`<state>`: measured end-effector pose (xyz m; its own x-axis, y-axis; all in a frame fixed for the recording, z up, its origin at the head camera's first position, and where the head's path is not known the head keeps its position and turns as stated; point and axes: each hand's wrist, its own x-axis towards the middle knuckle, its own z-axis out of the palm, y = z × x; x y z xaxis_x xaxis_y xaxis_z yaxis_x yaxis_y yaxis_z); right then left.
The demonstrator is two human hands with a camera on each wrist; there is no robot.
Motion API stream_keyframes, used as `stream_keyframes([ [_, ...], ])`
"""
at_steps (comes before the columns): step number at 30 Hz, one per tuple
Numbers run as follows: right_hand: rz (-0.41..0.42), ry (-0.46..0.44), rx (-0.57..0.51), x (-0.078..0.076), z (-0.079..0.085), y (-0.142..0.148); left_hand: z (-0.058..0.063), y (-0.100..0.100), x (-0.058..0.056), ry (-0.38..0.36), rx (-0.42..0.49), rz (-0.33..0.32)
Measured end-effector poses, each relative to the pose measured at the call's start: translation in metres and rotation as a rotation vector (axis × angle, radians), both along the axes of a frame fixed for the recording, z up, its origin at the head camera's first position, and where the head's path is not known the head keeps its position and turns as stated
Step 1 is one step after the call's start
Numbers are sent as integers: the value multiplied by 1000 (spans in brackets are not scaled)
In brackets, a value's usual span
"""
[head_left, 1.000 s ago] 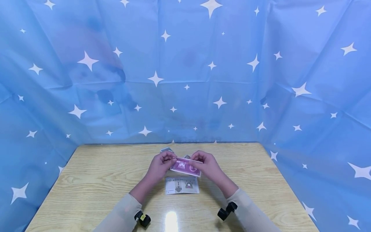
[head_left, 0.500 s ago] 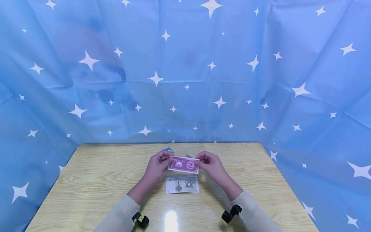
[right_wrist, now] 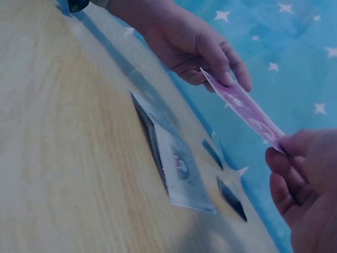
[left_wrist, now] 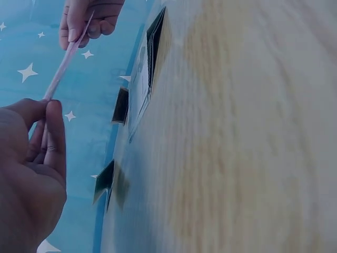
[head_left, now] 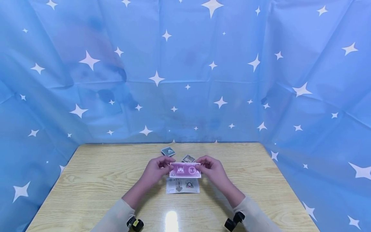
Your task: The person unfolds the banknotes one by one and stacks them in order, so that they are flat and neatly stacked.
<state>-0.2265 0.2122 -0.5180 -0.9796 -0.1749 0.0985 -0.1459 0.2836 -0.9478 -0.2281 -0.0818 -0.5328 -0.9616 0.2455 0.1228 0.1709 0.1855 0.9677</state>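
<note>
A purple play banknote point(head_left: 185, 172) is stretched flat between both hands, above the table. My left hand point(head_left: 156, 169) pinches its left end between thumb and fingers. At the other end my right hand point(head_left: 211, 168) pinches it the same way. The left wrist view shows the purple note nearly edge-on, clear of the tabletop. Just below it in the head view lies a pale grey banknote point(head_left: 182, 186) printed with a 1 and a cartoon figure; the purple one covers its top edge. In the right wrist view this grey banknote point(right_wrist: 181, 166) looks folded, one layer raised over another.
Behind the hands, two small folded pieces stand on the wooden table point(head_left: 95, 180): a blue-green one point(head_left: 168, 151) at the back left and a grey-brown one point(head_left: 188, 159) nearer the right hand. A blue star-patterned cloth point(head_left: 185, 64) hangs behind and along both sides.
The purple banknote has levelled out and come slightly nearer, now overlapping the grey note's top edge. The right hand's grip moved out to the note's end. Both small folded pieces show more fully.
</note>
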Motion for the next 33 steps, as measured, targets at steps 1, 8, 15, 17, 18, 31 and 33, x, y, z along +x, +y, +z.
stream_keyframes([
  [1, 5, 2, 8, 2, 0, 0, 0, -1, 2, 5, -27, -10],
  [8, 44, -22, 63, 13, -4, 2, 3, -7, 13, 27, -154, -112],
  [15, 60, -38, 68, 22, -12, -1, 0, -10, 16, 19, -217, -177],
  [17, 59, -43, 83, 24, -14, -3, -1, -10, 16, 20, -232, -190],
  [18, 61, -45, 87, 25, -15, -4, -1, -10, 16, 22, -239, -197],
  [31, 88, 10, 204, 27, -18, -8, -8, -8, 15, 50, -355, -228],
  [33, 93, 12, 223, 27, -18, -8, -9, -8, 15, 63, -371, -232],
])
